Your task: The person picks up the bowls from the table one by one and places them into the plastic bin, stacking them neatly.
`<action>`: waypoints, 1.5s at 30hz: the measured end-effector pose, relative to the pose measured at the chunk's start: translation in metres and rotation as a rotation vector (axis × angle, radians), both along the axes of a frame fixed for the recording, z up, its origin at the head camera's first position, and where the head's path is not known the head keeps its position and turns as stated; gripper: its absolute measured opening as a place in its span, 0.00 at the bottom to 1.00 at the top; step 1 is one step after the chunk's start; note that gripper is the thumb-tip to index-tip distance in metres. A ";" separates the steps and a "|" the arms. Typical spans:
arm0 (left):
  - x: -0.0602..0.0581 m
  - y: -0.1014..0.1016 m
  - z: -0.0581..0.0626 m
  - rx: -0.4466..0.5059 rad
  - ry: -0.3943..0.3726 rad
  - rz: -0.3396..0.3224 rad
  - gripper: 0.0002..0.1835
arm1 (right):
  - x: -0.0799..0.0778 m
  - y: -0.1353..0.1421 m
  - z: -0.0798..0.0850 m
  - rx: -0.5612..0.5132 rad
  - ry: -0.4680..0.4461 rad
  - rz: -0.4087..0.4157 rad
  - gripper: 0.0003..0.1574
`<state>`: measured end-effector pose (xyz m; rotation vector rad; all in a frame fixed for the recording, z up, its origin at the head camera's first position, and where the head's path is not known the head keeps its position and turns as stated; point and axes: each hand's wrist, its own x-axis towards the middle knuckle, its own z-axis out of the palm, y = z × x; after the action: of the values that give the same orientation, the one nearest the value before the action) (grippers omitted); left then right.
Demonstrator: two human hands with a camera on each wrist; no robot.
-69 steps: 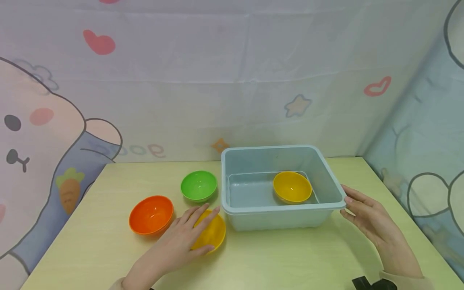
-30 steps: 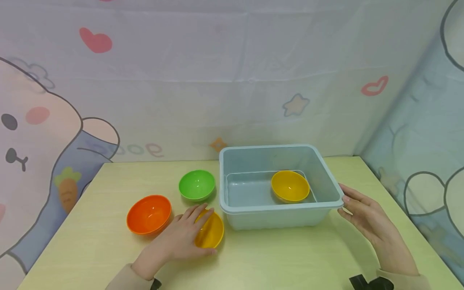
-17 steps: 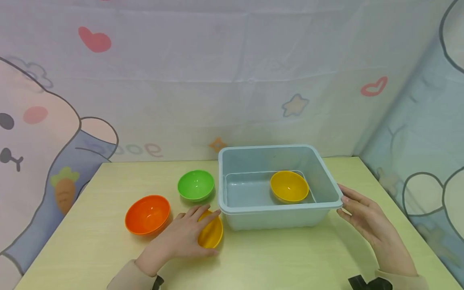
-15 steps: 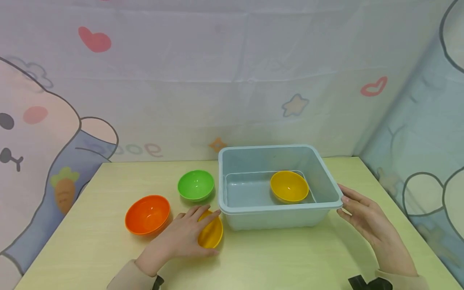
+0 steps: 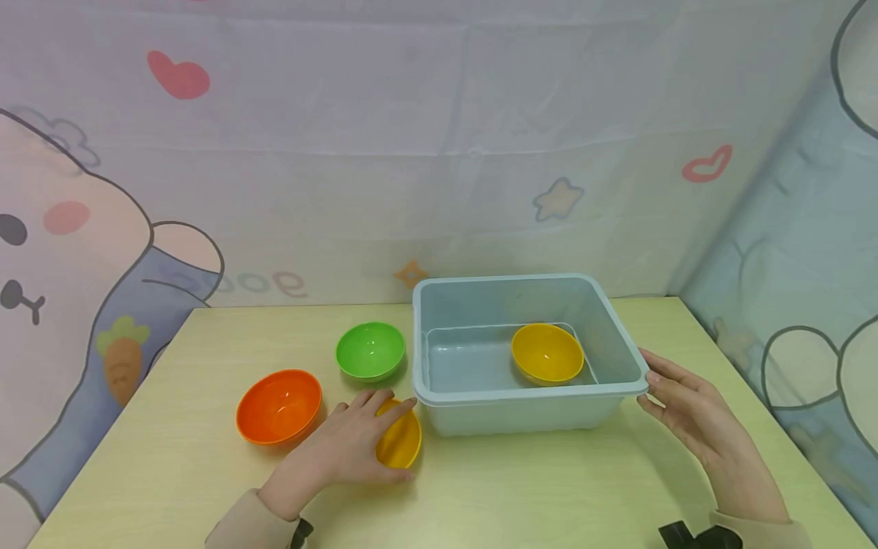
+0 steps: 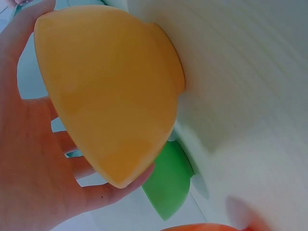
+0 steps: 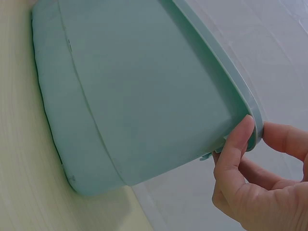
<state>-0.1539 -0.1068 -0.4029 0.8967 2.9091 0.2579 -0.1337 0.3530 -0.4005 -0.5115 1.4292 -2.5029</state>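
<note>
My left hand (image 5: 347,442) spans a yellow bowl (image 5: 401,441), its thumb and fingers on opposite sides of the rim. In the left wrist view the same yellow bowl (image 6: 110,91) fills much of the picture, its foot against the tabletop. At the right, my right hand (image 5: 706,423) pinches the rim corner of a pale blue-green plastic basin (image 5: 535,415). The right wrist view has the thumb (image 7: 240,132) below that rim and a finger on its outer edge. Inside the basin sits another yellow bowl (image 5: 547,354), upright.
An orange bowl (image 5: 280,408) stands left of my left hand. Behind that hand is a green bowl (image 5: 370,351), close to the basin's left side. A light wood table (image 5: 521,488) carries everything. Printed cloth (image 5: 357,152) hangs behind it and on the right.
My left hand has gone from lying spread over the yellow bowl to holding it at the rim. The right hand stays on the basin. The whole view shifted slightly left.
</note>
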 end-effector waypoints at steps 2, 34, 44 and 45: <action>0.000 0.000 0.001 0.002 0.004 -0.001 0.47 | 0.000 0.000 0.000 -0.003 0.001 0.000 0.31; 0.013 -0.002 0.029 -0.025 0.070 -0.019 0.47 | 0.002 -0.001 0.000 -0.014 -0.018 -0.004 0.30; 0.019 -0.003 0.036 -0.034 0.114 -0.041 0.46 | 0.001 -0.001 0.001 0.013 -0.002 -0.015 0.29; 0.020 -0.004 0.036 -0.035 0.120 -0.045 0.46 | 0.001 -0.001 0.001 0.010 -0.001 -0.011 0.29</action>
<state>-0.1337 -0.1104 -0.3668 1.0035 2.9872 0.1539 -0.1328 0.3520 -0.3996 -0.5017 1.4480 -2.5028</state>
